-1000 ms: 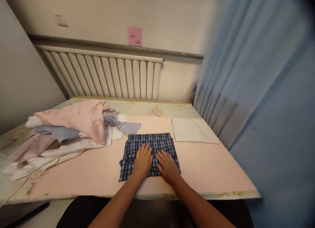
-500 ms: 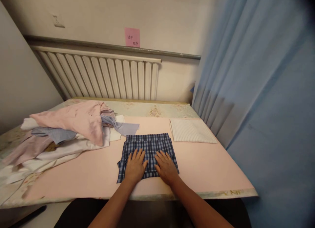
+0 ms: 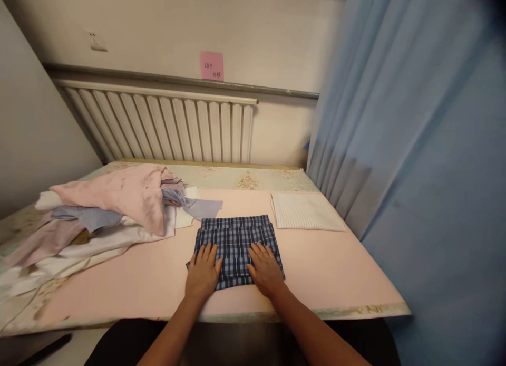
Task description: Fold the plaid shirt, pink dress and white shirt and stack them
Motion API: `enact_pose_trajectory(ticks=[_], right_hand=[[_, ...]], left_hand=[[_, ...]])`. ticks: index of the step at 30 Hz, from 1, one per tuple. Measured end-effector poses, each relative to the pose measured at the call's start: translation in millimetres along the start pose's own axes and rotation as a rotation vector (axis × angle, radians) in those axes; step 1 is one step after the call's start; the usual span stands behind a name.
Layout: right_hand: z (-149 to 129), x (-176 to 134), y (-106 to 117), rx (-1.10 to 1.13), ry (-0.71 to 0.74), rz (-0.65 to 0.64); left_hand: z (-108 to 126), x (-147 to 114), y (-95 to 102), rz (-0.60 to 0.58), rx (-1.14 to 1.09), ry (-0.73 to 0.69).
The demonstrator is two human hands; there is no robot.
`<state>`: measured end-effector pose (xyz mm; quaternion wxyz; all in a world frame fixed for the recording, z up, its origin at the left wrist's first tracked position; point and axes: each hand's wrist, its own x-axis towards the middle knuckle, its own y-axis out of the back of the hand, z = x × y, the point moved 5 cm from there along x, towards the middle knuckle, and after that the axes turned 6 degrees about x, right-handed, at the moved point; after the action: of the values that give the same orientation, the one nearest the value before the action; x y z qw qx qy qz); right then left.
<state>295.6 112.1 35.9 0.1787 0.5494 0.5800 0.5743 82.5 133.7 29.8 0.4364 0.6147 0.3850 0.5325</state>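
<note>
A folded blue plaid garment (image 3: 237, 241), its exact kind unclear, lies flat on the pink table cover (image 3: 324, 271) in front of me. My left hand (image 3: 203, 271) rests palm down on its near left part, fingers spread. On the near right part lies my right hand (image 3: 264, 268), also flat with the fingers apart. Neither hand grips the cloth. Parts of the garment's near edge are hidden under my hands.
To the left is a loose heap of clothes (image 3: 114, 194) in pink, white and blue-grey. A folded striped white cloth (image 3: 308, 211) lies at the back right. A blue curtain (image 3: 415, 144) hangs along the right side; a radiator (image 3: 166, 121) stands behind the table.
My left hand has slid left across the plaid garment toward its left edge. My right hand stays nearly in place. The camera view has shifted slightly.
</note>
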Motion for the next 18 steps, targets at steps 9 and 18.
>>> enact_pose_trajectory(ticks=[9,18], right_hand=[[2.7,2.0,-2.6,0.009,-0.025,-0.002],[2.9,1.2,-2.7,0.033,-0.016,0.022]], left_hand=[[-5.0,-2.2,-6.3,0.031,0.012,0.004],[-5.0,-2.7,-5.6,0.043,0.010,0.010]])
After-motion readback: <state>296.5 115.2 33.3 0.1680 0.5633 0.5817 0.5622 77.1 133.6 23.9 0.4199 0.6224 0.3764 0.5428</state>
